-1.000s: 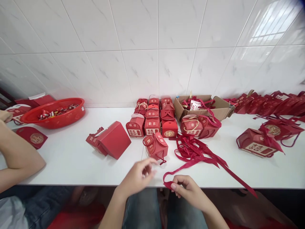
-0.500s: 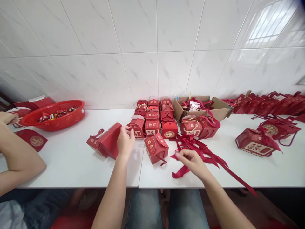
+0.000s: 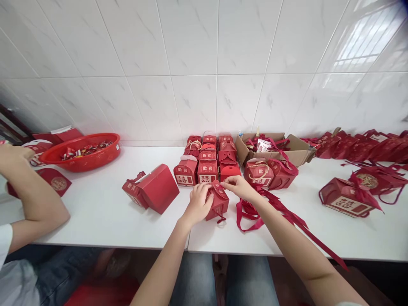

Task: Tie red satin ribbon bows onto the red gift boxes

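Observation:
A small red gift box (image 3: 219, 203) with gold lettering and a dark red cord at its near side stands in front of me. Fingers of my left hand (image 3: 198, 205) wrap its left side and top edge. My right hand (image 3: 239, 187) has thumb and fingertips pinched together at the box's top flap. Below my right hand lies a tangle of dark red ribbons (image 3: 250, 225), one trailing over the table edge. To the left, two more red boxes (image 3: 161, 189) lie tipped against each other, untouched.
Several red boxes (image 3: 208, 166) stand in rows behind. An open cardboard carton (image 3: 301, 155) holds ribbons. Ribbon-tied boxes (image 3: 346, 199) sit at right, red bags (image 3: 363, 146) along the wall. At left are a red basket (image 3: 79, 160) of sweets and a co-worker's arm (image 3: 41, 204).
My left hand has left the tipped boxes and come right onto the small box. My right hand has moved up and left from the ribbons to its top flap. The view shifted slightly.

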Tool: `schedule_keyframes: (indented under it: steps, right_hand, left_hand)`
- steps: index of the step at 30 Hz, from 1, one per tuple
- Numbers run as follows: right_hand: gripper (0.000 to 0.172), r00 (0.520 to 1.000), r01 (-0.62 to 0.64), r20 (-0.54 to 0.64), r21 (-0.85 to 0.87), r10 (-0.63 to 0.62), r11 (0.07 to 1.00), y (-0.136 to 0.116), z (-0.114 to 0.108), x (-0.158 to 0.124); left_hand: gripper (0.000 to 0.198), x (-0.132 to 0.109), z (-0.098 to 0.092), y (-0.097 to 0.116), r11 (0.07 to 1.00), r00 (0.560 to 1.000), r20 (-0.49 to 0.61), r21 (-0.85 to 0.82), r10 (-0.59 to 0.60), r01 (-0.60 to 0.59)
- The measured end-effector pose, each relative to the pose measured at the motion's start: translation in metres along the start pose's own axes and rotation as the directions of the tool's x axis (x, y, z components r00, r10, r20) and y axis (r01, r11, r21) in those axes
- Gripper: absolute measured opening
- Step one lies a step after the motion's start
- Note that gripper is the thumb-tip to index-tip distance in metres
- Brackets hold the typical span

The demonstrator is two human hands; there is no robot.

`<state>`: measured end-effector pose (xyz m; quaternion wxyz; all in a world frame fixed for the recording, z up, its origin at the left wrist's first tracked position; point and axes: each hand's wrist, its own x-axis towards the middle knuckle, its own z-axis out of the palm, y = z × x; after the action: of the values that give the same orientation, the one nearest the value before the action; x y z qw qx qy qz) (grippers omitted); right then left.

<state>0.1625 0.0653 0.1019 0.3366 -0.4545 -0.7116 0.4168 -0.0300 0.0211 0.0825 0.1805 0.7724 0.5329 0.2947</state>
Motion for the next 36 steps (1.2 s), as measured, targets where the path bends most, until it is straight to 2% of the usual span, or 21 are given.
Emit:
schedule_keyframes:
  steps: [4,9,15,19,22,25,28,30,31,33,34,36]
  right_hand:
    - [0.043,1.000,-0.002,0.002,-0.048,0.003,0.999,0.002,-0.005,-0.002]
    - [0.042,0.998,0.041,0.061,-0.104,-0.035,0.994,-0.005,-0.007,-0.011]
    - [0.040,0.991,0.108,0.107,-0.237,-0.084,0.965,-0.018,-0.002,-0.023]
    - [0.037,0.990,0.128,0.098,-0.318,-0.102,0.940,-0.022,0.000,-0.027]
    - [0.029,0.992,0.129,0.036,-0.348,-0.124,0.929,-0.022,-0.001,-0.027]
    - [0.026,0.982,0.183,-0.018,-0.201,-0.190,0.962,-0.023,-0.003,-0.024]
    - [0.032,0.974,0.176,0.120,0.116,-0.189,0.978,-0.027,-0.005,-0.023]
    - [0.033,0.965,0.125,0.187,0.290,-0.185,0.949,-0.032,-0.006,-0.024]
    - [0.032,0.967,0.116,0.173,0.347,-0.185,0.931,-0.034,-0.007,-0.025]
    - [0.030,0.983,0.132,0.065,0.417,-0.175,0.899,-0.040,-0.010,-0.029]
    - [0.028,0.986,0.152,-0.003,0.440,-0.168,0.885,-0.043,-0.013,-0.030]
    - [0.026,0.980,0.195,-0.118,0.473,-0.157,0.859,-0.047,-0.017,-0.034]
  left_hand:
    - [0.027,-0.003,0.000,0.002,0.999,0.999,0.018,0.016,0.030,-0.030]
    - [0.026,-0.007,0.001,0.005,0.998,0.997,0.045,-0.005,0.059,-0.059]
    - [0.022,-0.007,0.005,0.008,0.997,0.999,0.041,-0.069,0.022,-0.019]
    - [0.010,-0.001,0.006,0.014,0.993,1.000,0.004,-0.116,-0.012,0.012]
    - [0.009,0.004,0.001,0.020,0.983,0.999,-0.027,-0.181,-0.035,0.030]
    - [0.010,0.008,-0.012,0.029,0.945,0.998,-0.059,-0.327,-0.008,-0.011]
    - [0.010,0.011,-0.028,0.039,0.870,0.993,-0.111,-0.485,0.042,-0.090]
    - [0.011,0.009,-0.036,0.043,0.851,0.981,-0.190,-0.510,0.035,-0.129]
    - [0.011,0.007,-0.038,0.044,0.864,0.971,-0.239,-0.486,0.017,-0.134]
    - [0.012,0.000,-0.037,0.044,0.915,0.953,-0.302,-0.391,-0.029,-0.096]
    - [0.013,-0.004,-0.035,0.043,0.938,0.954,-0.297,-0.341,-0.052,-0.055]
    - [0.017,-0.014,-0.028,0.039,0.965,0.974,-0.206,-0.259,-0.093,0.037]
